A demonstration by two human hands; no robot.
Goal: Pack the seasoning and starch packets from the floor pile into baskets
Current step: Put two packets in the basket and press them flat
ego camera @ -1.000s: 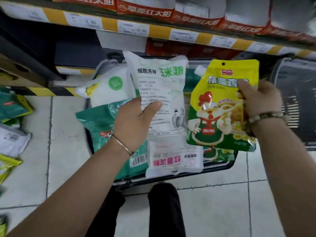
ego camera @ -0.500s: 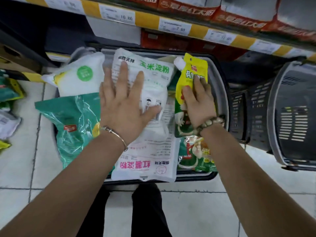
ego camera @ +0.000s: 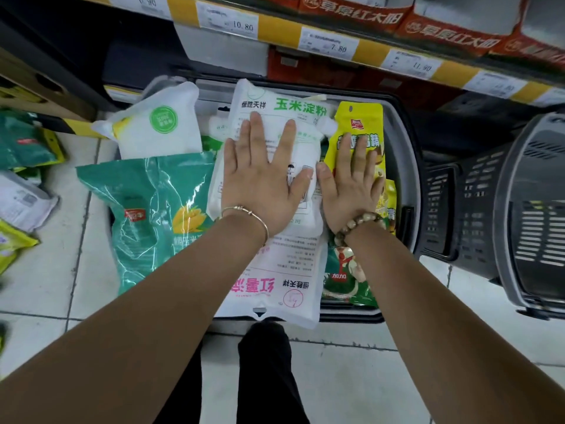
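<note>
- Pale tiled floor (ego camera: 351, 377), loose packets (ego camera: 21, 203) lying at its left.
- Grey plastic basket (ego camera: 406, 166) on it: left hand (ego camera: 263, 191) and right hand (ego camera: 351, 185), fingers straight, press white starch packet (ego camera: 299, 107) and yellow seasoning pouch (ego camera: 360, 117) inside.
- Far: yellow shelf edge (ego camera: 278, 30) with price tags.

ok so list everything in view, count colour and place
basket: one, grey, floor centre
corn starch packet: one, white, green lettering, top of basket
red-lettered starch packet: one, white, basket's near end
chicken seasoning packets: at least two, yellow-green, basket's right side
corn packet: one, teal, overhanging basket's left
pouch: one, white, green label, far left corner
spare baskets: at least two, dark grey, right
floor pile: several packets, green, white, yellow, left edge
price tags: several, white, shelf edge
boxes: several, red, upper shelf
left hand: one, flat on corn starch packet
right hand: one, flat on a chicken seasoning packet
</note>
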